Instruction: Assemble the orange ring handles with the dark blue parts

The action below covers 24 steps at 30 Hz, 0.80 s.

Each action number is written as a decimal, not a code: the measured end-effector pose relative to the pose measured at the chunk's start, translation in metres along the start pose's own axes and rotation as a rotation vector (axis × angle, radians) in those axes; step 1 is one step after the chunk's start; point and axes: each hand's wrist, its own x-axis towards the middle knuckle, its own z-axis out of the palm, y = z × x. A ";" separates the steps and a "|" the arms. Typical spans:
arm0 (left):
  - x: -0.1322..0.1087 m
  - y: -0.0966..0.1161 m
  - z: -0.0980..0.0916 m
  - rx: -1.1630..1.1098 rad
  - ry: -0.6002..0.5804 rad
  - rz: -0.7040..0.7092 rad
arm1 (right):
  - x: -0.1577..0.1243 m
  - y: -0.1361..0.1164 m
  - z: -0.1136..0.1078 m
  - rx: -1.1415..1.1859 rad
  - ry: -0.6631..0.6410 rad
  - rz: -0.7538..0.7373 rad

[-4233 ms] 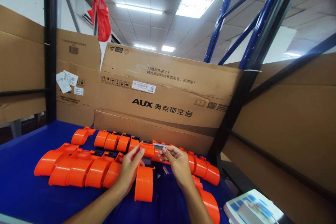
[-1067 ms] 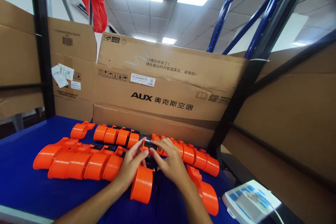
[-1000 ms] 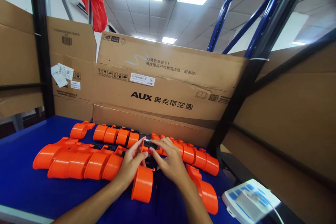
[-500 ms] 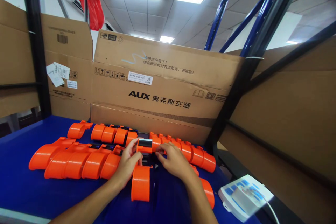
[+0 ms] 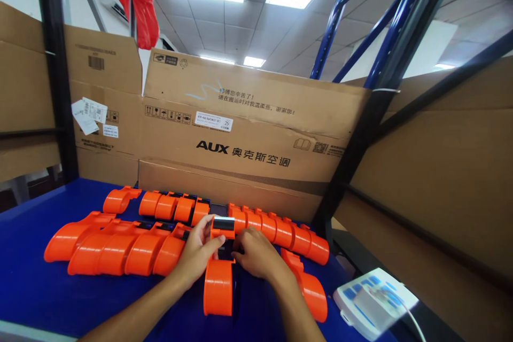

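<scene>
My left hand (image 5: 199, 250) grips an orange tape dispenser by its head (image 5: 223, 228), thumb in front and fingers behind. A black strip and a toothed metal edge run along the top of that head. Just below my left thumb is a wide orange ring (image 5: 218, 289); whether it joins the held head is hidden. My right hand (image 5: 256, 254) is close at the right side of the head, fingers curled together. Whatever lies between those fingertips is hidden.
More orange dispensers stand in rows on the blue tabletop (image 5: 36, 296): left front (image 5: 116, 251), left back (image 5: 150, 204), right back (image 5: 284, 232) and right front (image 5: 315, 296). A white device with blue keys (image 5: 372, 299) and a cable sits right. Cardboard (image 5: 240, 176) walls the back.
Both hands shift slightly, with the dispenser head and the ring below it moving a little right and down. My right hand draws in to the left, its fingers curling more.
</scene>
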 end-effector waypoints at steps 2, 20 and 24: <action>0.000 0.000 0.000 0.011 -0.011 0.002 | 0.000 -0.001 0.001 -0.017 0.001 -0.003; 0.005 -0.015 -0.005 0.033 0.044 -0.032 | 0.013 0.007 -0.005 0.553 0.340 0.051; 0.006 -0.015 -0.005 0.050 0.036 -0.009 | 0.014 -0.001 -0.003 0.735 0.368 0.022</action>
